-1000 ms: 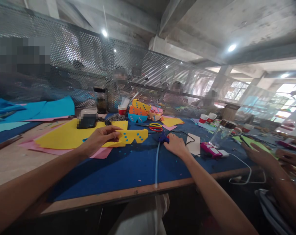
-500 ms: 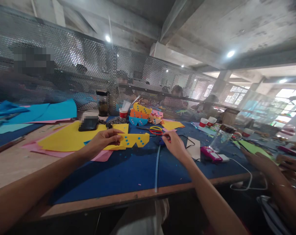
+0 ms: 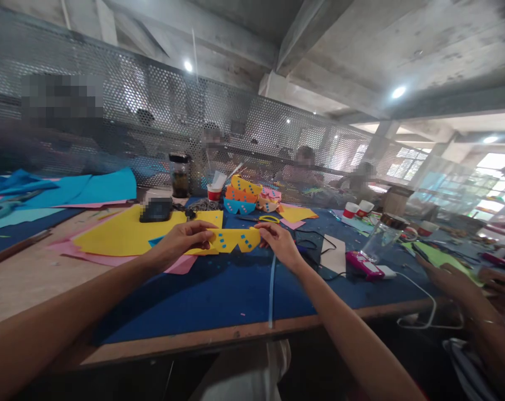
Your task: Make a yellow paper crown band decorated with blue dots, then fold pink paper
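A yellow paper strip (image 3: pixel 231 238) with blue squares and a V-shaped notch in its lower edge is stretched between my two hands above the blue table mat. My left hand (image 3: pixel 188 238) pinches its left end, and my right hand (image 3: pixel 277 240) pinches the right end. Behind it stand finished-looking paper bands (image 3: pixel 241 197) in orange, blue and yellow with small squares. Scissors (image 3: pixel 267 219) with yellow-and-red handles lie just past my right fingers, partly hidden. A clear glue stick (image 3: pixel 271 295) runs from below my right hand toward the table's front edge.
Yellow sheets (image 3: pixel 119 236) and a dark phone-like device (image 3: pixel 157 210) lie to the left. Right of my hands are a white card (image 3: pixel 333 255), a magenta device (image 3: pixel 363 265) with a white cable, and a glass jar (image 3: pixel 380 239). A co-worker's hand (image 3: pixel 448 278) is farther right.
My right hand has moved left from the dark blue tool on the mat and taken the right end of the yellow paper strip. My left hand keeps its hold.
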The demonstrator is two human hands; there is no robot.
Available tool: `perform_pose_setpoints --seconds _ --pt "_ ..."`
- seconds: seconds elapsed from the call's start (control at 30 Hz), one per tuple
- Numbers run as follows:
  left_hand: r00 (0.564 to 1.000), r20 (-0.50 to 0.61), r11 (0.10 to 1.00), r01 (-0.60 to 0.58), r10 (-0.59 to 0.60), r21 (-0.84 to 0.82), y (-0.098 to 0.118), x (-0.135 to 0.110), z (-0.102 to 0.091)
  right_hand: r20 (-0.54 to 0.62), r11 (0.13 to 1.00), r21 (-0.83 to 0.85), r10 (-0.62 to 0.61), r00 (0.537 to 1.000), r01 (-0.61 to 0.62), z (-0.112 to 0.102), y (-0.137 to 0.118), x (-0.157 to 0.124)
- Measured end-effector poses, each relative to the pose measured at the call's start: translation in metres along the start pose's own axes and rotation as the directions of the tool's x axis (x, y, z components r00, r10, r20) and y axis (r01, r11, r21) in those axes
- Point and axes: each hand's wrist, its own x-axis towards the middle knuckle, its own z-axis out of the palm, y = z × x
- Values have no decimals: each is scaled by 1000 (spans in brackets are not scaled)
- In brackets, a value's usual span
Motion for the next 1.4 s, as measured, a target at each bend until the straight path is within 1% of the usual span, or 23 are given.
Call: perform_pose_setpoints --seconds 0.2,0.43,0.6,0.8,1.23,1.4 --pt "998 21 998 65 -64 -19 2 -3 3 -39 993 116 12 999 -7 11 1 -3" --pt "992 68 993 102 -106 51 -3 -1 2 -57 983 183 -8 998 19 14 -2 -5" --pt "990 86 987 100 -111 124 -7 2 -1 -58 981 193 -19 998 30 16 -4 -8" --pt "988 95 980 104 -122 172 -2 -2 3 -60 980 196 -27 998 39 20 -6 -10" --pt "988 78 981 123 -135 149 -4 -2 5 -53 974 225 -23 998 35 21 -4 -11" --pt "993 40 984 102 -109 146 0 -5 5 -67 977 212 -19 998 33 20 -3 -10"
